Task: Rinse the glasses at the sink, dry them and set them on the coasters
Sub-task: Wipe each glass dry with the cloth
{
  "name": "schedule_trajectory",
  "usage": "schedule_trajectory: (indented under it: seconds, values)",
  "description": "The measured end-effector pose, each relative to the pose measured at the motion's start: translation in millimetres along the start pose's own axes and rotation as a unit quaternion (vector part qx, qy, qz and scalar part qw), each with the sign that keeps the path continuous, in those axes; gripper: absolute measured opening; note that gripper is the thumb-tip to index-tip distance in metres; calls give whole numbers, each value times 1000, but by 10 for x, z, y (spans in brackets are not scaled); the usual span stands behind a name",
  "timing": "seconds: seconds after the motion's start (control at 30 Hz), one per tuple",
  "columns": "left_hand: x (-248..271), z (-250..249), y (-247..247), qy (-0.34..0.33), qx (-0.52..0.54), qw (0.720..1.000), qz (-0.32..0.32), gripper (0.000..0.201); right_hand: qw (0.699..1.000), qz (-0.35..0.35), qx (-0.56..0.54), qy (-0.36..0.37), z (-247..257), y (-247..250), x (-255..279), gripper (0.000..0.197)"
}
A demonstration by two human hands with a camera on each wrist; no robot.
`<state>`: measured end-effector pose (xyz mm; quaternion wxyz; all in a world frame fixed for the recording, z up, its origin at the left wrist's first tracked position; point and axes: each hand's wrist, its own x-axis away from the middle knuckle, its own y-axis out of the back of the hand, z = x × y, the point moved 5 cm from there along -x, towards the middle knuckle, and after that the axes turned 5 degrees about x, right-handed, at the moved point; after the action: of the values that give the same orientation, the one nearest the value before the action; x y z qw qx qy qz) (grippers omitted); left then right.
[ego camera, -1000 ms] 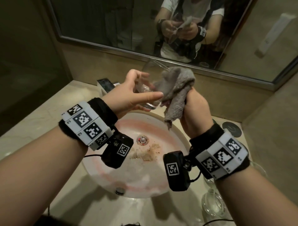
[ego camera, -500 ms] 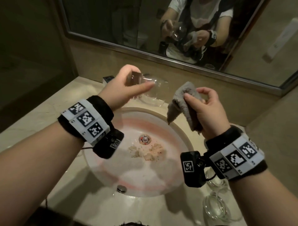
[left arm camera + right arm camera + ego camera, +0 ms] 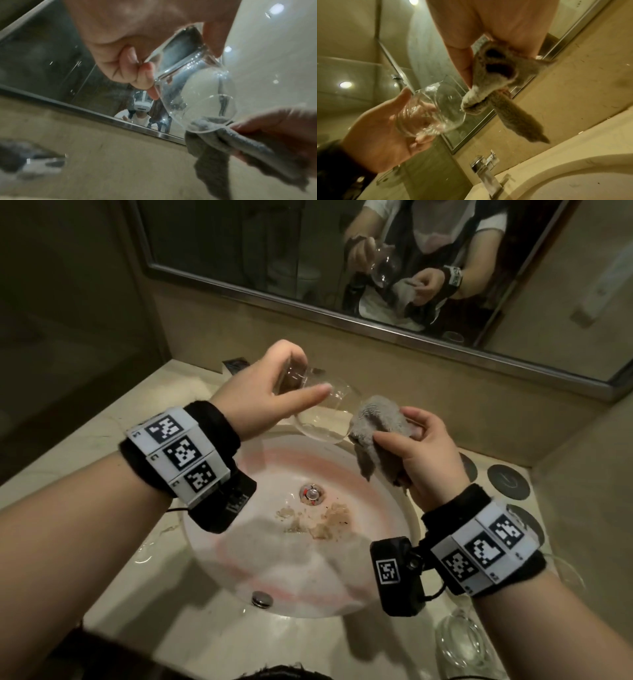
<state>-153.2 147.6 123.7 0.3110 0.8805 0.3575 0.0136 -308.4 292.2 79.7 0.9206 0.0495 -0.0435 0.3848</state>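
Above the back of the white sink (image 3: pixel 219 570), my left hand (image 3: pixel 270 392) grips a clear stemless glass (image 3: pixel 325 412) by its base, tipped with its mouth toward the right. In the left wrist view the curled fingers (image 3: pixel 137 75) wrap the glass (image 3: pixel 193 86), and the right wrist view shows the same glass (image 3: pixel 433 111) on its side. My right hand (image 3: pixel 421 453) pinches a bunched grey cloth (image 3: pixel 373 436) whose folded edge touches the glass rim; that cloth (image 3: pixel 223 142) meets the rim, with its tail (image 3: pixel 513 111) hanging down.
Dark round coasters (image 3: pixel 508 481) lie on the counter to the right of the sink. More clear glasses (image 3: pixel 462 642) stand at the near right. A chrome tap (image 3: pixel 486 174) sits behind the basin, under the mirror (image 3: pixel 308 251). Brownish residue (image 3: pixel 325 522) lies near the drain (image 3: pixel 311 494).
One second ago the cloth was wrapped against the glass. My right hand pulled it away to the right, and now its folded edge touches the rim again. The left hand tipped the glass mouth rightward.
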Motion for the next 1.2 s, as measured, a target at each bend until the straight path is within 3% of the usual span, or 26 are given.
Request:
schedule_trajectory:
  seconds: [0.07,0.13,0.2,0.27,0.33,0.4,0.5,0.63,0.73,0.8,0.93,1.1,1.2]
  values:
    - [11,78,-76,65,120,991,-2,57,999,13,-20,40,49,-55,70,42]
    - [36,159,-194,149,226,963,1,47,994,31,-29,96,120,-143,153,36]
    - [72,224,-306,204,314,927,17,50,984,59,-15,167,206,-235,240,31]
    - [96,217,-390,208,393,894,59,60,962,105,58,247,287,-323,323,26]
    - [105,175,-437,194,412,884,104,66,910,159,212,320,291,-388,342,28]
    - [112,159,-462,199,368,899,128,64,834,209,345,376,269,-422,324,42]
    - [127,151,-490,212,352,898,159,68,744,251,432,443,301,-425,291,60]
    - [129,145,-524,241,417,856,189,66,677,261,494,480,384,-435,209,56]
    - [108,130,-536,241,437,842,204,68,636,241,529,507,438,-439,173,54]
    - [93,111,-524,242,438,842,201,63,641,223,528,511,460,-454,163,54]
    - [50,76,-489,231,412,867,159,55,713,194,470,482,398,-515,169,51]
    - [41,93,-473,232,390,884,117,53,798,181,383,428,327,-524,98,65]
    - [22,108,-447,236,371,894,87,55,840,183,341,380,297,-534,96,58]
